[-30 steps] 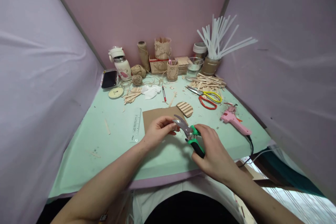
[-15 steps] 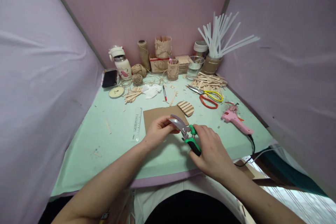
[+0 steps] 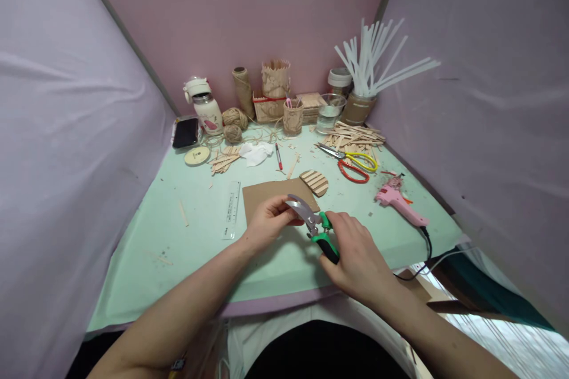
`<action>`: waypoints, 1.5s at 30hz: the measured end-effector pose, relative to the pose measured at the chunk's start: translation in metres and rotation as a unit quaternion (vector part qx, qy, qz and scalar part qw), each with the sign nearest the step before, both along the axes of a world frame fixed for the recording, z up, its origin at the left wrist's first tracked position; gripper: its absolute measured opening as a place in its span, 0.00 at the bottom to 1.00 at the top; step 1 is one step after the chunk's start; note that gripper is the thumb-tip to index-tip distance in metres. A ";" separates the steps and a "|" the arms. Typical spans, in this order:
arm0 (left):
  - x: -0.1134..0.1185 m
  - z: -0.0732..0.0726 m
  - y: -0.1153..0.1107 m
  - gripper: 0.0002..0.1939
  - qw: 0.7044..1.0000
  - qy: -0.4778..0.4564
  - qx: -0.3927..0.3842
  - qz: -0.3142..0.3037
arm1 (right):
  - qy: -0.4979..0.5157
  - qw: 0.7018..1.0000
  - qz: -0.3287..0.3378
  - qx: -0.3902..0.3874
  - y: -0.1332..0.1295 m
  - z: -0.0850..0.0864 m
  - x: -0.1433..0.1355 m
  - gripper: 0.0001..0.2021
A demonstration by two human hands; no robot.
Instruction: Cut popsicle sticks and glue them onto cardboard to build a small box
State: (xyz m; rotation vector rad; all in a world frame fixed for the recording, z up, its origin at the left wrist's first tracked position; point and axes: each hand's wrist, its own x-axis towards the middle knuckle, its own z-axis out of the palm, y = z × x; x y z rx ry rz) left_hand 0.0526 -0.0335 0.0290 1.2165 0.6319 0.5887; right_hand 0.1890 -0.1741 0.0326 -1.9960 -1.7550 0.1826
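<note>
My right hand [image 3: 355,249] is wrapped round the green and black handles of a pair of pruning shears [image 3: 326,241]. The curved blades point up and left, with their tips at the fingers of my left hand [image 3: 272,219]. That hand is closed in a pinch; whatever it holds is hidden behind the fingers and blades. Under both hands lies a piece of brown cardboard [image 3: 258,194]. At its upper right corner rests a rounded cardboard piece with wooden strips [image 3: 315,183] across it. A clear ruler [image 3: 231,211] lies left of the cardboard.
Scissors [image 3: 349,160] with yellow and red handles and a pink glue gun [image 3: 402,204] lie to the right. Behind are piled wooden sticks [image 3: 355,137], a cup of water [image 3: 329,115], twine balls [image 3: 235,119] and a bottle [image 3: 208,112]. A red pen [image 3: 278,157] lies mid-table.
The shears and my right hand have shifted very slightly to the left. My left hand stays almost in place, and the things on the table have not moved.
</note>
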 end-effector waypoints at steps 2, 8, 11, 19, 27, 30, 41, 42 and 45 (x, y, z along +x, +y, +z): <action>0.000 -0.001 0.000 0.15 1.000 -0.001 0.003 -0.003 | 0.003 1.000 0.002 -0.004 0.000 0.000 0.000 0.25; -0.002 -0.010 0.003 0.14 1.000 -0.011 0.008 -0.019 | 0.002 1.000 0.005 -0.001 0.000 -0.003 0.000 0.24; -0.002 -0.013 0.004 0.14 1.000 -0.010 0.012 -0.022 | 0.017 1.000 0.006 0.004 -0.001 -0.005 0.000 0.23; -0.003 -0.008 0.002 0.14 0.999 -0.019 0.008 -0.029 | 0.135 0.991 0.010 0.001 -0.001 0.008 0.010 0.24; -0.002 -0.005 0.002 0.14 1.000 0.010 0.012 -0.013 | 0.009 0.999 0.035 -0.026 -0.004 0.007 0.019 0.26; -0.002 -0.007 0.002 0.11 0.999 0.015 0.028 -0.017 | 0.001 0.999 0.031 -0.038 -0.004 0.007 0.018 0.26; -0.003 -0.017 0.005 0.11 0.996 0.024 0.070 -0.047 | 0.019 0.998 0.036 -0.053 -0.006 0.010 0.017 0.22; -0.003 -0.017 0.005 0.11 0.996 0.025 0.070 -0.047 | 0.019 0.998 0.036 -0.054 -0.006 0.011 0.017 0.21; -0.003 -0.016 0.006 0.11 0.996 0.035 0.063 -0.045 | 0.021 0.997 0.037 -0.057 -0.006 0.011 0.017 0.20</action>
